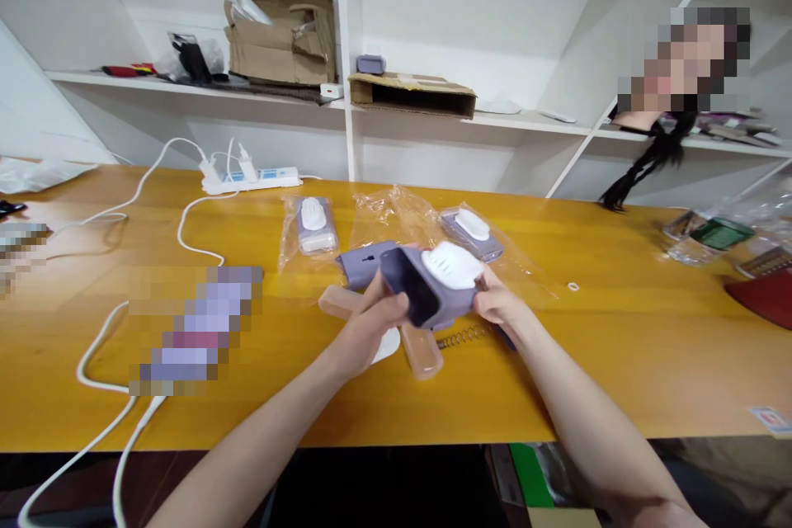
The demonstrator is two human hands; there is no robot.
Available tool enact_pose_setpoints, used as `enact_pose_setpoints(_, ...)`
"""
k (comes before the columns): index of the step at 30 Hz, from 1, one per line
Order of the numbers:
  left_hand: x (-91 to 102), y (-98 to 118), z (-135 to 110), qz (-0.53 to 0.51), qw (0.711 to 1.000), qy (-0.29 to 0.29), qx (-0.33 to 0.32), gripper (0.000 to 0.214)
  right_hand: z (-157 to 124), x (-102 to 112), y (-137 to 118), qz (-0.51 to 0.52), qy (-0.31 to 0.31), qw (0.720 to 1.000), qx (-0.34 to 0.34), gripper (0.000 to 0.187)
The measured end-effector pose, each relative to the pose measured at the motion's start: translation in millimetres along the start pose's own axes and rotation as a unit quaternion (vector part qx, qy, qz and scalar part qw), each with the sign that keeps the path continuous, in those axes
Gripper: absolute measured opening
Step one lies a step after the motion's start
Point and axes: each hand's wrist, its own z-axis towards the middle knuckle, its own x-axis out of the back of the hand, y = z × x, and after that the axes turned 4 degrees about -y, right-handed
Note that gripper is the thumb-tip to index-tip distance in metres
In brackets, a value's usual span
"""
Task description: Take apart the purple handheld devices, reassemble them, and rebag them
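My left hand (366, 334) and my right hand (497, 301) hold a purple-grey plastic housing (456, 305) between them, tilted above the table. Its dark, hollow end faces left, and a white ridged oval piece (454, 266) sits on top. Behind it lies a flat purple-grey part (360, 266) with a dark slot. Below are a translucent plastic case (422, 355), a metal coil spring (461, 337) and a white rounded part (388, 345), partly hidden by my left hand. Two similar purple units, one left (317, 224) and one right (473, 233), lie in clear bags.
A white power strip (266, 179) with plugged-in cables runs along the back. At left, a blurred phone-like object (207, 326) has a white cable. Cardboard boxes (278, 54) stand on the white shelf (525, 122). A clear plastic bottle (709, 235) lies at the right.
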Motion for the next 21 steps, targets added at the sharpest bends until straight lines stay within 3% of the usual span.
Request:
enact_pose_setpoints(4,-3.9,7,-7,0.067,0.987,-0.136,-0.055,0.064,-4,8,10,0.082,0.02,0.996,-0.017,0.086)
enact_pose_setpoints(9,-4.4,6,-11,0.104,0.981,-0.141,-0.079,0.069,-7,7,8,0.096,0.024,0.993,-0.058,0.085)
enact_pose_setpoints(12,-1.4,1,-7,0.06,0.991,-0.106,-0.061,0.067,-6,4,1,0.066,0.047,0.996,-0.048,0.088)
enact_pose_setpoints(16,3.9,2,5,-0.028,0.996,0.077,0.038,0.05,-2,0,-11,-0.079,0.037,0.996,-0.011,0.085)
enact_pose_setpoints(17,5.6,3,8,-0.036,0.993,0.099,0.049,0.05,-1,-1,-13,-0.117,0.028,0.993,-0.003,0.084)
enact_pose_setpoints(21,13.0,3,15,-0.051,0.992,0.104,0.058,0.056,2,-6,-15,-0.202,0.005,0.979,0.025,0.08)
